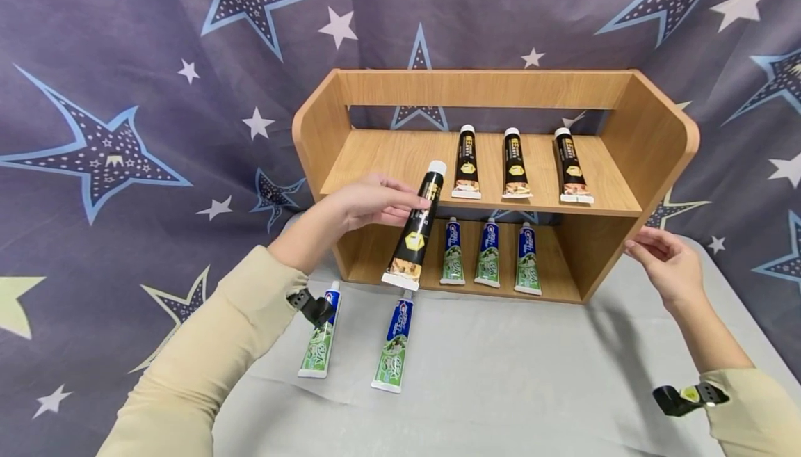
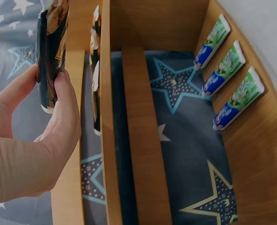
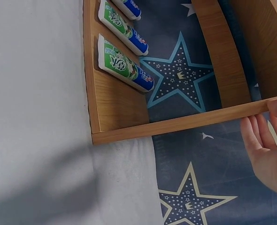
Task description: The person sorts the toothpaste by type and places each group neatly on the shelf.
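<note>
My left hand point(image 1: 378, 203) pinches a black toothpaste tube point(image 1: 416, 231) between thumb and fingers, its white cap up and its flat end down. The tube is held in front of the left part of a wooden two-level shelf point(image 1: 484, 88). On the upper board stand three black toothpaste tubes point(image 1: 516, 165), leaning back. Below them, three blue-and-green toothpaste tubes point(image 1: 488, 254) lean in the lower compartment. My right hand point(image 3: 270, 150) holds the edge of the shelf's right side panel point(image 3: 190, 121), thumb at the front edge and fingers along the outer face.
Two more blue-and-green toothpaste tubes, one on the left point(image 1: 320, 342) and one on its right point(image 1: 394, 346), lie on the grey-white tablecloth point(image 1: 500, 373) before the shelf. A star-patterned curtain point(image 1: 156, 60) hangs behind. Both wrists wear small black cameras.
</note>
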A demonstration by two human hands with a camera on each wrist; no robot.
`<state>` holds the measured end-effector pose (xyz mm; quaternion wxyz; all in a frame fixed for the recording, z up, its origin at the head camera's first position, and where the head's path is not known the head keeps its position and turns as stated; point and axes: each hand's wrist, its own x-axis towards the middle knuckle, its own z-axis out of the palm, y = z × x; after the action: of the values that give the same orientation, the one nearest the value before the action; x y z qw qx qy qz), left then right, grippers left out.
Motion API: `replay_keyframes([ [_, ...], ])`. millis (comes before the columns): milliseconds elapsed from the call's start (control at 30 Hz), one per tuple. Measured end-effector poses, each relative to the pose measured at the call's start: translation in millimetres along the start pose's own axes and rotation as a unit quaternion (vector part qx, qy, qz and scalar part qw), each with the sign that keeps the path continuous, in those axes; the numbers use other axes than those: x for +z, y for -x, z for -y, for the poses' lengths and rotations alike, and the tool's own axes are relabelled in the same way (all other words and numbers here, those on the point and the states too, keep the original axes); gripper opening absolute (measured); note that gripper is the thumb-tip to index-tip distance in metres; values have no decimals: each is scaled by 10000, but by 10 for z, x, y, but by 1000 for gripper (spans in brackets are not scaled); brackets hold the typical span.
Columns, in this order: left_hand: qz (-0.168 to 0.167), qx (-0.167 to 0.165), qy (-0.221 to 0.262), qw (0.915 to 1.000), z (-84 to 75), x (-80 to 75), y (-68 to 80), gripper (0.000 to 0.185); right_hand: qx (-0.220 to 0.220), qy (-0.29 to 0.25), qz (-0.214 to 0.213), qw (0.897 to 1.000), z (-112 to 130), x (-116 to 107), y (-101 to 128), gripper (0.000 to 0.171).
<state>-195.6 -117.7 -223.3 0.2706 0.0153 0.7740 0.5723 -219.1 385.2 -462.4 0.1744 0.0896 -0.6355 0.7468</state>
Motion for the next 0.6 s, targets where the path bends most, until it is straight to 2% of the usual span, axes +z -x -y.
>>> replay_keyframes([
  [67,-57,23,115,9999,-49,-37,-28,45,-146,-103,124,9998,-310,-266,-115,36],
  [100,-80,33,143,9999,-74,-54,-45,44,-149,-105,111,9998,-384,-327,-143,37],
  [167,-147,32,181,9997,-118,-87,-83,44,-30,-309,214,9993,-362,-327,-142,37],
  [200,-178,36,167,9997,-138,-100,-103,44,102,-545,226,9982,-277,-260,-109,37],
  [300,-224,-14,251,9994,-196,-127,-175,46,305,-633,134,9974,-160,-168,-72,38],
  [433,-319,-157,461,9983,-263,-132,-292,48,-131,-268,143,9995,-441,-371,-161,39],
  [500,-419,-224,510,9976,-296,-137,-350,50,-59,-217,92,9997,-375,-320,-141,36],
  [600,-460,-332,223,9981,-353,-176,-428,53,100,-433,157,9989,-243,-215,-108,36],
])
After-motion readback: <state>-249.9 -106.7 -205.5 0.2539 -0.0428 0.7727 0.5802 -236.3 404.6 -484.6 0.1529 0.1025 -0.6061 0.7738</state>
